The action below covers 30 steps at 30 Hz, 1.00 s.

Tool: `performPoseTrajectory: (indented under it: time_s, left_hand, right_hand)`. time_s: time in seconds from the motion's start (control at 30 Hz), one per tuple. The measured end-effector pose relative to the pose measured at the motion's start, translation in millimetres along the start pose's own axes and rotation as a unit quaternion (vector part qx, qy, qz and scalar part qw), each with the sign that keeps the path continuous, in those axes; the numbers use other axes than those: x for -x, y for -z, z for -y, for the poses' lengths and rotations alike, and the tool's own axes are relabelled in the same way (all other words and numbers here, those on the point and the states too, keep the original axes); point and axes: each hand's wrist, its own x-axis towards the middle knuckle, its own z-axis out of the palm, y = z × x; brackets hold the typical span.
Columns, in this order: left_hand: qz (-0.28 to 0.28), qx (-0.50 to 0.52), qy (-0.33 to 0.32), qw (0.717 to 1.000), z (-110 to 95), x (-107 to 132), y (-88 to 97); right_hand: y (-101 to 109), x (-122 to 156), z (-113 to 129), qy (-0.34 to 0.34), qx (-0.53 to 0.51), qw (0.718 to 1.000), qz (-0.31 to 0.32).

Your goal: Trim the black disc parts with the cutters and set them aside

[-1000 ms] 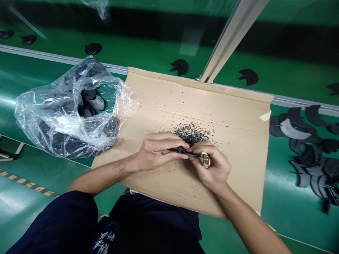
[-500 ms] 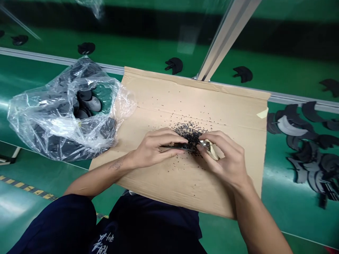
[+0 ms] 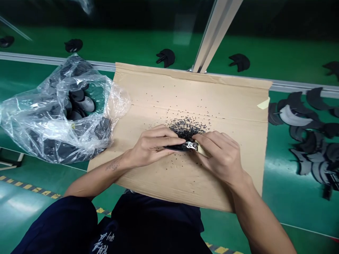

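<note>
My left hand [image 3: 155, 146] is closed on a thin black curved plastic part [image 3: 173, 147], pinched between thumb and fingers. In my right hand [image 3: 218, 151] is a pair of nippers [image 3: 191, 145] with a shiny metal head and pale handles, mostly hidden by the fingers. The metal jaws touch the right end of the black part; whether they are closed I cannot tell. Just behind the hands lies a heap of small black clippings [image 3: 186, 128], scattered over a cardboard sheet [image 3: 148, 81].
On the left a clear plastic bag [image 3: 53, 128] holds several black parts. Loose black crescent parts [image 3: 315, 141] are piled on the green table at right. A metal post [image 3: 215, 38] rises behind the cardboard, and more black parts [image 3: 166, 58] lie beyond the rail.
The nippers have moved left, so their metal head now meets the end of the black part; before, they were apart. The view has shifted slightly.
</note>
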Motion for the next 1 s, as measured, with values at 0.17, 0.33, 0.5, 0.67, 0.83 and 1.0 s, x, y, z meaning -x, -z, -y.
performPoseTrajectory:
  time_s: [0.17,0.33,0.5,0.67,0.83,1.0]
  left_hand:
    - [0.013,0.01,-0.009,1.0,-0.6,-0.3,0.5]
    - [0.027,0.009,-0.018,0.999,-1.7,-2.2,1.6]
    - [0.005,-0.024,0.009,1.0,-5.3,-5.3,3.4]
    - [-0.026,0.0,0.037,0.999,-6.1,-4.3,4.5]
    - [0.019,-0.092,-0.003,0.996,-0.4,0.1,1.4]
    - [0.059,-0.191,-0.005,0.98,8.0,6.0,-3.6]
  right_hand:
    - [1.1,0.6,1.7,0.008,0.057,0.998,0.006]
    - [-3.3,3.3,2.9,-0.001,-0.014,1.0,0.003]
    - [-3.6,0.8,-1.6,-0.069,-0.09,0.993,0.015]
    - [-4.2,-3.7,1.3,-0.128,-0.247,0.96,0.04]
    - [-8.1,-2.1,12.8,-0.046,-0.173,0.983,-0.033]
    - [2.3,-3.7,11.9,-0.02,-0.281,0.96,-0.001]
